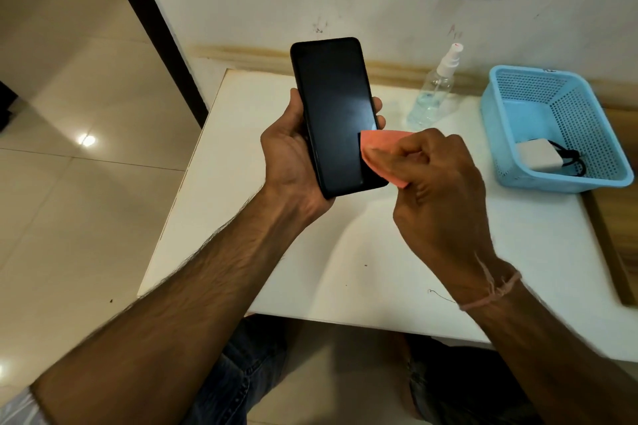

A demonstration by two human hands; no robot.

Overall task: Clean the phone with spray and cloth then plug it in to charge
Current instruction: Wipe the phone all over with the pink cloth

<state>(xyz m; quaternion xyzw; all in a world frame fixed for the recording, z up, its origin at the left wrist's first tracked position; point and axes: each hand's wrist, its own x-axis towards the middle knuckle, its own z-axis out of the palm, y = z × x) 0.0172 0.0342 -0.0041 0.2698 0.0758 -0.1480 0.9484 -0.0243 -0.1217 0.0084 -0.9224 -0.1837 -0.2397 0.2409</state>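
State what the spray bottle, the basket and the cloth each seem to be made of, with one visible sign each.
Spray bottle: likely clear glossy plastic; liquid shows through it. Basket: light blue moulded plastic, fairly matt; its walls are a grid of small holes. Cloth: soft pinkish-orange fabric, perhaps microfibre; it bends limply where the right hand pinches it.

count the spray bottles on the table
1. The spray bottle stands at the back of the white table, between the raised phone and the blue basket. Part of the table is covered, so another could be hidden.
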